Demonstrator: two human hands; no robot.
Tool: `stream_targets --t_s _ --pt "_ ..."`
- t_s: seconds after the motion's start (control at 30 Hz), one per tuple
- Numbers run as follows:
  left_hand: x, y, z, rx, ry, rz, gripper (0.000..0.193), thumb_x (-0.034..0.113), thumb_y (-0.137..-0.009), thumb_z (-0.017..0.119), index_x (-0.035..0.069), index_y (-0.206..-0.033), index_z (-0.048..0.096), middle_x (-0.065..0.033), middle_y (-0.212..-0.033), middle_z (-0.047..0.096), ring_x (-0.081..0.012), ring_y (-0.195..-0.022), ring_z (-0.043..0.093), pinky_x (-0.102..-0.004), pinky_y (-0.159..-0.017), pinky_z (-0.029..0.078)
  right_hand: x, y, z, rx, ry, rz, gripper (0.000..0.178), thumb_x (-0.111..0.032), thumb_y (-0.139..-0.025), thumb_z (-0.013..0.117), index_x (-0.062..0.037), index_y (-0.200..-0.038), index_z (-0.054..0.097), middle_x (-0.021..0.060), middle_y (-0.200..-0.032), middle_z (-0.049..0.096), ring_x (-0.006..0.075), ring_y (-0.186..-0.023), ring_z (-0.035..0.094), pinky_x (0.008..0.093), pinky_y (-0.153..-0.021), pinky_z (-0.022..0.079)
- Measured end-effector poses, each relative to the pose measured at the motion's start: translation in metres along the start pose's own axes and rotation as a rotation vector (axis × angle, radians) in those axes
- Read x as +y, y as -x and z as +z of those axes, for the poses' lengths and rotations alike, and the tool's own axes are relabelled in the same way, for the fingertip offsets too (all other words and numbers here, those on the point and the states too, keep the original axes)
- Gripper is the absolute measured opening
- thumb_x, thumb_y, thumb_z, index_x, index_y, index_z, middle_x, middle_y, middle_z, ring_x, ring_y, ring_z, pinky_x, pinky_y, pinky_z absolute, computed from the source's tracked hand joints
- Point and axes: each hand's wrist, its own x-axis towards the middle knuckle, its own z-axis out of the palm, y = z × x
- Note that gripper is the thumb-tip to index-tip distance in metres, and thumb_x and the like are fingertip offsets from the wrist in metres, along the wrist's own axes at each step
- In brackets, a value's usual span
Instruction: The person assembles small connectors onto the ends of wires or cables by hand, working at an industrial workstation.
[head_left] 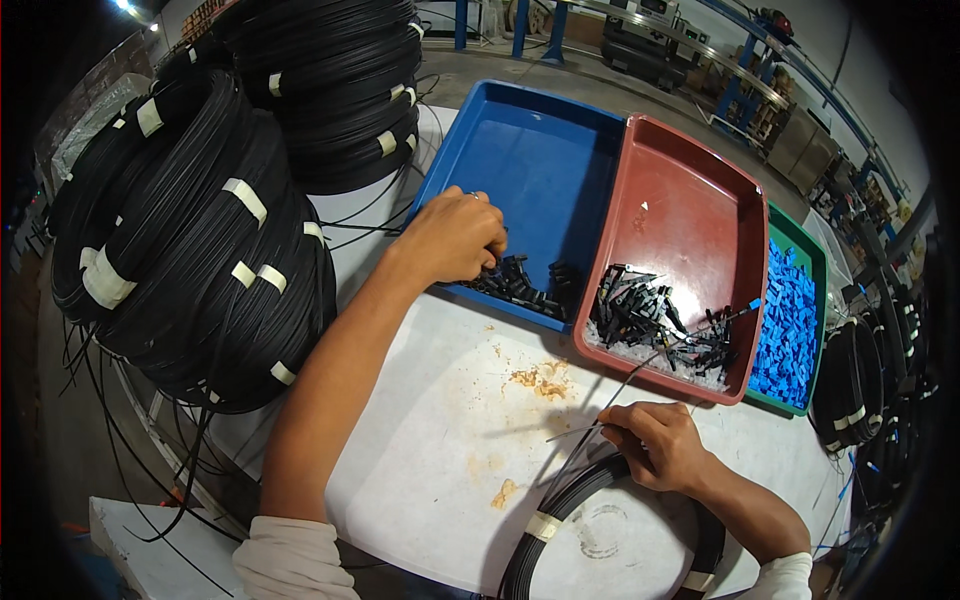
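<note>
My left hand [455, 238] reaches into the near left corner of a blue tray [535, 150], fingers closed down at small black plastic connector parts [520, 283]. What lies between its fingertips is hidden. My right hand [655, 445] pinches a thin black cable close to its end, which points left over the white table [400, 450]. Below this hand lies a coil of black cable [545, 540] bound with pale tape. Another cable strand rises past the hand to a blue tip [752, 305] over the red tray [650, 230].
More black and clear parts [650, 310] fill the red tray's near end. A green tray [815, 330] beyond it holds many blue pieces [787, 330]. Tall stacks of taped black cable coils [190, 250] stand at left. More coils [855, 390] hang at right. Yellowish crumbs [545, 380] dot the table.
</note>
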Motion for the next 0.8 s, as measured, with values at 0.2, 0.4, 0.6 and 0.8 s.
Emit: stream_targets --t_s 0.2,0.4,0.6,0.8 --pt "-0.007 0.0 0.005 0.024 0.032 -0.032 0.011 0.014 -0.076 0.08 0.009 -0.086 0.078 -0.0022 -0.093 0.073 -0.0212 -0.097 0.062 -0.0377 -0.088 0.044 0.003 0.001 0.001 0.01 0.015 -0.043 0.019 -0.004 -0.082 0.07 -0.0028 -0.1 0.065 0.0108 -0.078 0.069 0.0272 -0.061 0.067 0.0369 -0.053 0.054" --pt "0.007 0.005 0.003 0.206 -0.04 -0.011 0.018 0.009 -0.076 0.078 0.012 -0.094 0.078 -0.001 -0.095 0.074 -0.02 -0.097 0.063 -0.0365 -0.087 0.044 0.006 0.006 0.003 0.031 0.011 -0.058 0.019 -0.006 -0.083 0.07 -0.0033 -0.1 0.064 0.0111 -0.075 0.067 0.028 -0.06 0.066 0.0382 -0.052 0.051" --pt "0.016 0.001 0.004 0.163 0.033 0.201 0.024 0.0 -0.074 0.075 0.013 -0.093 0.078 0.0006 -0.1 0.072 -0.0189 -0.097 0.061 -0.0314 -0.085 0.043 0.008 0.008 0.005 0.045 0.001 -0.08 0.018 -0.008 -0.084 0.069 -0.0035 -0.101 0.065 0.0118 -0.072 0.065 0.0298 -0.058 0.064 0.0401 -0.052 0.05" --pt "0.02 0.001 -0.002 -0.001 -0.067 0.184 0.017 0.004 -0.068 0.079 0.011 -0.084 0.078 0.0004 -0.09 0.072 -0.0186 -0.092 0.061 -0.0321 -0.083 0.044 0.009 0.008 0.006 0.085 0.003 -0.121 0.017 -0.008 -0.085 0.068 -0.0031 -0.101 0.065 0.0129 -0.071 0.065 0.0305 -0.057 0.064 0.0406 -0.052 0.05"
